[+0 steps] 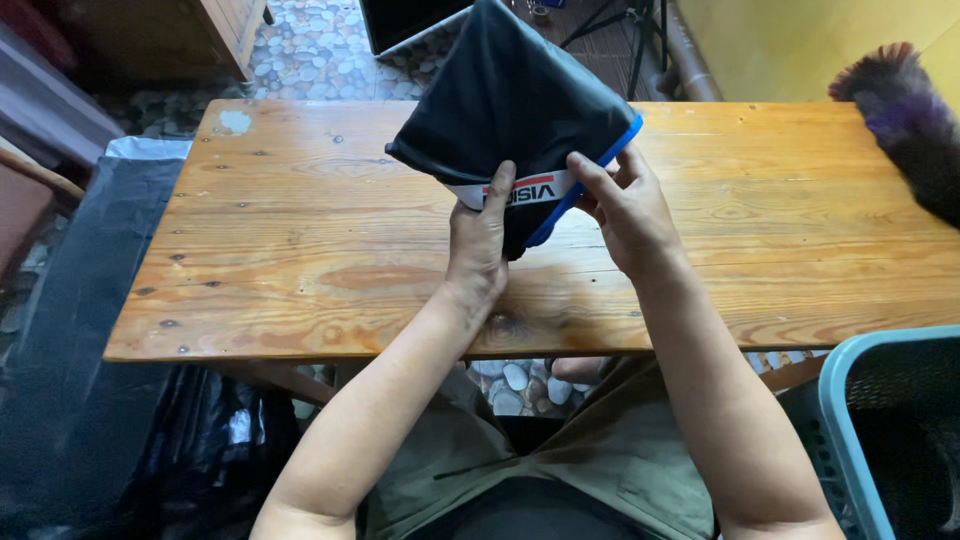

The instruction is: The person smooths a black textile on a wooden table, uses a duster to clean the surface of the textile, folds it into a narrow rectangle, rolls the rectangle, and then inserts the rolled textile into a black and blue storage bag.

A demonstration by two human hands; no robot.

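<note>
Both hands hold a folded black cloth (515, 100) up over the middle of the wooden table (300, 250). The left hand (477, 245) pinches its white band with the thumb on top, and the right hand (625, 210) grips the blue-edged corner. A light blue basket (850, 420) stands at the person's right, beside the table.

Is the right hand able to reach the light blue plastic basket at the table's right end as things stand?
Probably yes. The light blue plastic basket stands right beside the right forearm, and nothing lies between them. However, the right hand is occupied: together with the left hand it grips the folded black garment, so it must let go first.
</note>
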